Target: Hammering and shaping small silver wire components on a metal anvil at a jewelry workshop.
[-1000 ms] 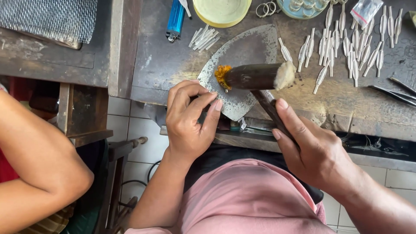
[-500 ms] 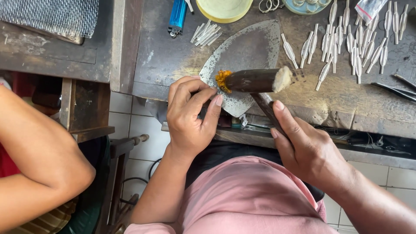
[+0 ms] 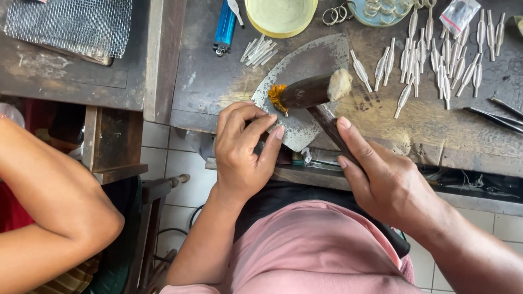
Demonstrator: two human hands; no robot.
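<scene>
We grip the handle of a small dark mallet [image 3: 313, 91] in our right hand [image 3: 381, 179], the fingers wrapped closed around the shaft with the thumb laid along its upper side. The mallet head lies across a worn iron block [image 3: 305, 65] shaped like a flat-iron sole, which rests on the wooden workbench [image 3: 218, 81]; one end of the head shows frayed orange fibre, the other a pale, battered face. Our left hand [image 3: 242, 152] is at the near edge of the block, thumb and forefinger pinched together just below the orange end; whatever they pinch is too small to make out, so we cannot tell what it is. As a judgement of progress: many small silver leaf-shaped pieces [image 3: 436, 60] lie in loose rows on the bench to the right of the block, and a small pile of plain silver strips [image 3: 259, 50] lies to its upper left beside a blue lighter [image 3: 224, 24], so a good share of the shaping looks complete while some stock remains. A yellow bowl [image 3: 280, 15] stands beyond the block. Another person's bare arm [image 3: 49, 201] is at the left, well apart from the work.
</scene>
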